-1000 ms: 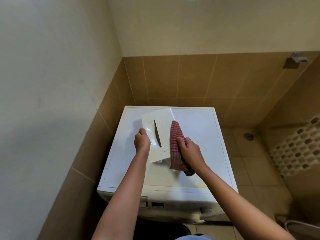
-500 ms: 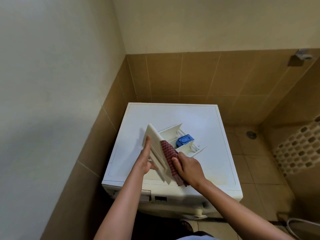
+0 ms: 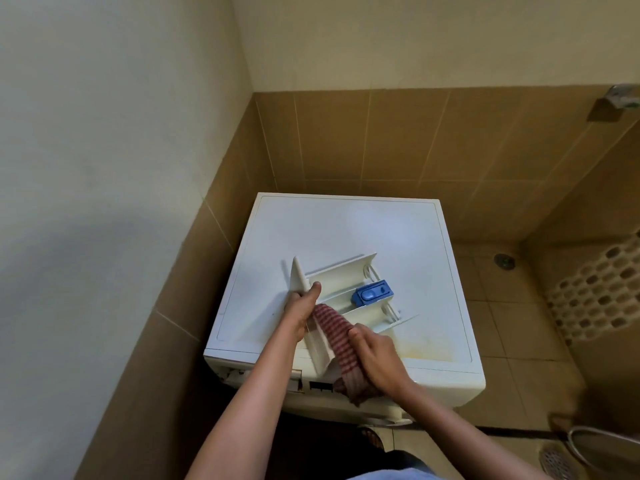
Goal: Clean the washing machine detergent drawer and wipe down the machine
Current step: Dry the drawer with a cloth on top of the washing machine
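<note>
The white detergent drawer (image 3: 341, 277) lies on top of the white washing machine (image 3: 346, 223), its open compartments facing up and a blue insert (image 3: 372, 293) at its far right end. My left hand (image 3: 301, 308) grips the drawer's front panel at the left, thumb over its upper edge. My right hand (image 3: 375, 356) holds a red-and-white checked cloth (image 3: 337, 332) and presses it into the near compartment. The cloth's tail hangs over the machine's front edge.
The machine stands in a corner, with a cream wall on the left and brown tiles behind. A yellowish stain (image 3: 426, 349) marks the top near the front right. Tiled floor with two drains (image 3: 504, 260) (image 3: 557, 460) lies to the right. A patterned basket (image 3: 602, 289) sits at far right.
The drawer was turned from its front face upward to lying flat with compartments up. My left hand shifted to grip the front panel, and the cloth moved into the near compartment.
</note>
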`<state>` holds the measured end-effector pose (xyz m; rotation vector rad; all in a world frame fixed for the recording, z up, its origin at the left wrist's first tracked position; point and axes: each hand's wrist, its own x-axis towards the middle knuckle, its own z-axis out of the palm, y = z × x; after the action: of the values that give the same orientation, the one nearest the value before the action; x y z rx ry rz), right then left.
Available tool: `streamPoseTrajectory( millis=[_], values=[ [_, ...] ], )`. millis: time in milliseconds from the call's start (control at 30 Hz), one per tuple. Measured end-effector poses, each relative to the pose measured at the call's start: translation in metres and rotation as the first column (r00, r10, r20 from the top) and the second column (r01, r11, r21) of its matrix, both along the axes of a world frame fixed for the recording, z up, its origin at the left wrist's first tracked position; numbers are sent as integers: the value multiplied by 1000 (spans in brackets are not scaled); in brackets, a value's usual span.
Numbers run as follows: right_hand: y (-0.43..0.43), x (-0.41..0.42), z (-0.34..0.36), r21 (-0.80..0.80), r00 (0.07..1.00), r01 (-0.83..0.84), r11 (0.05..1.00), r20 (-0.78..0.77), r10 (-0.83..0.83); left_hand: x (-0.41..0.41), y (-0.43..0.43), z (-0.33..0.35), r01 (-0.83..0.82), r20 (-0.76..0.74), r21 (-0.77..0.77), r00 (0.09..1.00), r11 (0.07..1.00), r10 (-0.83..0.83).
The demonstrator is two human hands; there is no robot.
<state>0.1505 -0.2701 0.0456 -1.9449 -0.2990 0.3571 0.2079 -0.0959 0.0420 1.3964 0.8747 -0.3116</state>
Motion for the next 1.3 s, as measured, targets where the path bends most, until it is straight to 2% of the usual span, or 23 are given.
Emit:
streamPoseTrajectory(
  millis=[67, 133, 200, 267, 333, 367, 400, 433, 467, 500, 633, 700, 867, 933, 1133, 1233, 1300],
  values=[
    [-13, 10, 5, 244, 965, 252, 936, -138, -224, 3, 2, -2, -6, 9, 38, 1000, 999, 6],
    [-31, 29, 8, 433, 900, 432, 791, -267, -345, 6, 3, -2, -24, 18, 57, 1000, 998, 23],
    [-47, 49, 9, 503, 880, 473, 723, -304, -364, 10, 3, -3, -47, 32, 76, 998, 996, 44],
    [-52, 63, 14, 506, 909, 411, 758, -291, -298, 13, 2, -5, -59, 56, 123, 997, 991, 52],
    [-41, 73, 12, 297, 965, 239, 924, -177, -193, 14, -1, -2, -61, 79, 181, 996, 982, 48],
    [-31, 76, 7, 94, 989, 105, 990, -110, -94, 15, -3, -2, -60, 80, 215, 996, 975, 44],
    [-19, 77, 0, -162, 996, -79, 984, -42, 73, 16, -4, -2, -58, 80, 254, 996, 965, 39],
    [-7, 76, -8, -435, 964, -225, 872, 29, 263, 16, -5, -2, -54, 78, 295, 996, 954, 33],
    [6, 74, -15, -642, 907, -277, 714, 69, 414, 17, -6, -2, -53, 81, 336, 996, 940, 27],
    [18, 72, -19, -758, 858, -264, 596, 97, 504, 18, -6, -2, -53, 81, 370, 996, 927, 25],
    [55, 77, -10, -905, 754, -183, 383, 121, 645, 20, -2, -5, -36, 83, 442, 997, 896, -1],
    [70, 85, -6, -912, 718, -228, 341, 78, 691, 20, -2, -6, -22, 77, 463, 997, 886, -15],
    [78, 104, -14, -769, 773, -405, 495, 2, 634, 22, 6, -6, -31, 108, 457, 994, 889, -21],
    [67, 108, -17, -712, 798, -420, 563, 6, 603, 23, 8, -7, -42, 123, 443, 992, 895, -14],
    [53, 100, -32, -477, 915, -256, 841, 162, 370, 22, 8, -3, -52, 148, 432, 989, 900, -14],
    [43, 93, -31, -318, 973, -137, 938, 133, 187, 21, 7, -4, -27, 168, 411, 985, 911, -47],
    [37, 88, -29, -90, 997, 16, 996, 71, -10, 19, 6, -5, -18, 184, 405, 981, 914, -62]
  ],
)
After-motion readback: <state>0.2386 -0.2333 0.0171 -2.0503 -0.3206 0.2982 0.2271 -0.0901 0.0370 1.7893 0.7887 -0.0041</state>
